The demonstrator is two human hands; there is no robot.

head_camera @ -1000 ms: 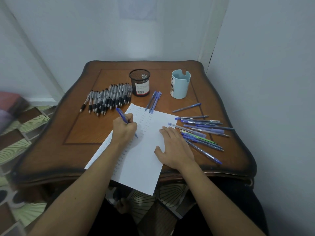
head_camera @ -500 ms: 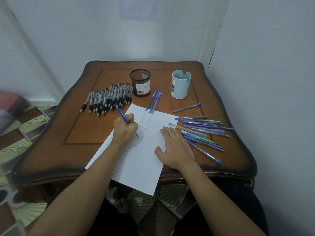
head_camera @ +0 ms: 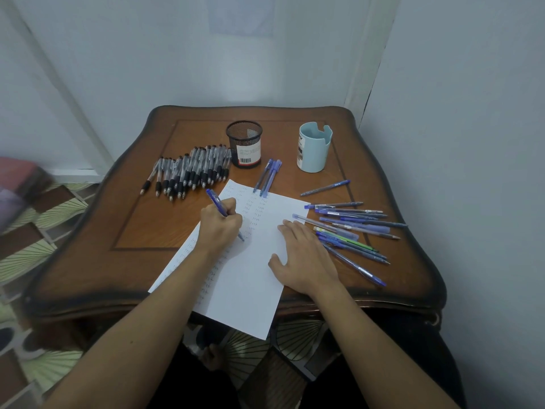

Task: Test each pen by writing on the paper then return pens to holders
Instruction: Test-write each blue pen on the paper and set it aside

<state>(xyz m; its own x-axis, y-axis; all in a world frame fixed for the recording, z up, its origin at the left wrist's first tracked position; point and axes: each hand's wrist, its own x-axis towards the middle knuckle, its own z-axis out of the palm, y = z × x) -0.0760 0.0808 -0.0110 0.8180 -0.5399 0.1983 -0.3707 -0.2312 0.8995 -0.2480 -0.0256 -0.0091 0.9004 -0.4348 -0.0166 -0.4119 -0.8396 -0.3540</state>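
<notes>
A row of black-grip pens point(head_camera: 188, 172) is lying at the left of the wooden table point(head_camera: 141, 231), just beside the black mesh holder point(head_camera: 244, 143). The left hand point(head_camera: 219, 228) is gripping a blue pen point(head_camera: 216, 203), fingers curled round its barrel. The pen's back end is sticking out above the knuckles and its tip is showing below them, touching the paper point(head_camera: 244, 278). The right hand point(head_camera: 303, 258) is pressing flat on the sheet's right edge, fingers straight and slightly spread. The light blue holder point(head_camera: 314, 152) is standing behind, and loose blue pens point(head_camera: 351, 228) are lying just beside that hand.
</notes>
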